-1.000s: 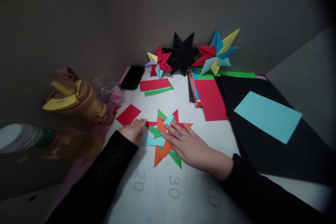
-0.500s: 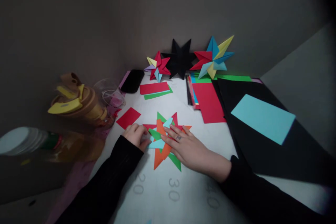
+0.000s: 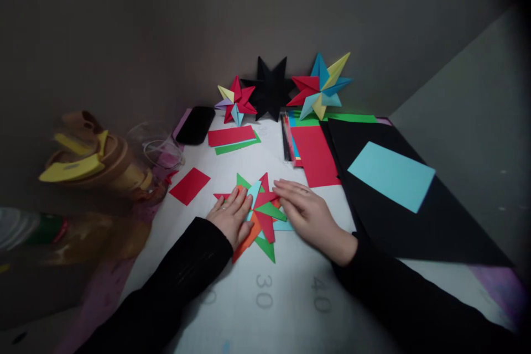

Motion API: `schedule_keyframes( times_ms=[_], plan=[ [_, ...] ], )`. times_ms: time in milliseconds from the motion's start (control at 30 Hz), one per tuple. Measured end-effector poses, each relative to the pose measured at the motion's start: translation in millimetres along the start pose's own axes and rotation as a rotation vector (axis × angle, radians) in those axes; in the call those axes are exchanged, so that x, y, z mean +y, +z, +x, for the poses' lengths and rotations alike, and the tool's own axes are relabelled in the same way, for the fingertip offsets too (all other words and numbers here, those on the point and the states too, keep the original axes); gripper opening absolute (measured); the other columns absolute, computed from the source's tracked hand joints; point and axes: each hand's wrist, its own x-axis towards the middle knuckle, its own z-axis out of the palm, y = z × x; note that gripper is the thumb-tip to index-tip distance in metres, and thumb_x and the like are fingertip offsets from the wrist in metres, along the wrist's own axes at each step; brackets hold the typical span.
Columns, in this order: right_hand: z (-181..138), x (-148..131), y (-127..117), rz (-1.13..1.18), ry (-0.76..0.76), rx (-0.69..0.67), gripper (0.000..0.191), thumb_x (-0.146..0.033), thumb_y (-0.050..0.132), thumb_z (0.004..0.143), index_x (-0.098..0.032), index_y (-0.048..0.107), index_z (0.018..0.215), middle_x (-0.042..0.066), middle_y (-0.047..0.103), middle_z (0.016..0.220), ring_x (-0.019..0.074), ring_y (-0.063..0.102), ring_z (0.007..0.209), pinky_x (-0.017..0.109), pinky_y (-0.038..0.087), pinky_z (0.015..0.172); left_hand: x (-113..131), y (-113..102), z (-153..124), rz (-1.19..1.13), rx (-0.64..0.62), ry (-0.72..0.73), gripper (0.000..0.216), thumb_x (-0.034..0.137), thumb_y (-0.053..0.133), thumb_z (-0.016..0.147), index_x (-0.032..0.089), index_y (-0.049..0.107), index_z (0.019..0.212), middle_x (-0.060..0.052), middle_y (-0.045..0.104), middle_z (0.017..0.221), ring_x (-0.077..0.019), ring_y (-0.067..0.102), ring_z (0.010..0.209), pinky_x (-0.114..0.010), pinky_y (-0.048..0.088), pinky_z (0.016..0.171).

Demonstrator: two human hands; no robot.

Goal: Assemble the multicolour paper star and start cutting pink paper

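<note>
A flat paper star (image 3: 265, 221) in red, green, orange and light blue lies on the white mat in front of me. My left hand (image 3: 232, 215) rests flat over its left side, fingers stretched out, covering some of the points there. At the star's right edge, my right hand (image 3: 309, 218) has its fingers held together around a point, which they partly hide. Folded red and green flaps show between the two hands.
Folded stars, one multicoloured (image 3: 236, 102), one black (image 3: 271, 88), stand against the wall. Red paper (image 3: 317, 155), black sheets (image 3: 373, 210), a light blue sheet (image 3: 392, 177), a phone (image 3: 196, 125), red strips (image 3: 231, 136), a red rectangle (image 3: 189, 186) and a brown pot (image 3: 116, 166) surround the mat.
My left hand has gone from pinching the star's left edge to lying flat on it. My right hand has slid off the middle to the right edge. More red flaps now show on top.
</note>
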Motion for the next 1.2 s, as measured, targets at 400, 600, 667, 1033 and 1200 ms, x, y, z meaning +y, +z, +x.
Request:
schedule_keyframes(
  times_ms=[400, 600, 667, 1033, 1200],
  plan=[
    [-38.3, -18.7, 17.7, -0.340, -0.013, -0.588, 0.097, -0.058, 0.063, 0.074, -0.005, 0.025, 0.145, 0.021, 0.016, 0.152, 0.0344, 0.012, 0.141, 0.049, 0.024, 0.112, -0.5, -1.1, 1.9, 0.031, -0.022, 0.015, 0.057, 0.030, 0.044, 0.087, 0.014, 0.038, 0.141, -0.015, 0.033, 0.149, -0.0326, 0.028, 0.138, -0.054, 0.034, 0.104],
    [-31.0, -15.4, -16.7, -0.361, -0.020, -0.449, 0.044, -0.040, 0.052, 0.087, -0.015, 0.059, 0.123, 0.015, 0.057, 0.130, 0.0319, 0.050, 0.123, 0.054, 0.033, 0.105, -3.0, -0.1, 1.8, 0.018, -0.013, 0.022, 0.057, 0.034, 0.046, 0.088, 0.016, 0.037, 0.142, -0.013, 0.033, 0.149, -0.0318, 0.028, 0.138, -0.052, 0.033, 0.105],
    [-18.6, -13.8, -19.6, -0.345, -0.060, -0.293, 0.037, -0.032, 0.044, 0.092, -0.019, 0.059, 0.122, 0.011, 0.058, 0.130, 0.0272, 0.049, 0.125, 0.051, 0.033, 0.106, -7.6, -1.7, -0.4, -0.020, 0.007, 0.060, 0.058, 0.038, 0.046, 0.089, 0.016, 0.036, 0.142, -0.014, 0.033, 0.149, -0.0311, 0.028, 0.138, -0.051, 0.033, 0.105],
    [-0.7, -0.3, 20.0, -0.430, -0.100, -0.571, 0.068, -0.042, 0.048, 0.089, -0.018, 0.022, 0.148, 0.010, 0.012, 0.155, 0.0355, 0.007, 0.142, 0.058, 0.019, 0.110, -29.2, -1.6, -14.0, 0.086, -0.007, 0.035, 0.070, 0.046, 0.053, 0.085, 0.019, 0.030, 0.145, -0.015, 0.020, 0.154, -0.0383, 0.017, 0.140, -0.053, 0.027, 0.106],
    [-2.1, -1.4, 25.4, -0.443, -0.068, -0.543, 0.070, -0.046, 0.045, 0.089, -0.021, 0.018, 0.148, 0.009, 0.011, 0.155, 0.0362, 0.005, 0.142, 0.061, 0.016, 0.109, -21.3, -1.1, -9.8, 0.126, -0.039, 0.017, 0.069, 0.041, 0.053, 0.084, 0.019, 0.029, 0.145, -0.014, 0.019, 0.154, -0.0359, 0.016, 0.141, -0.050, 0.028, 0.107]
  ],
)
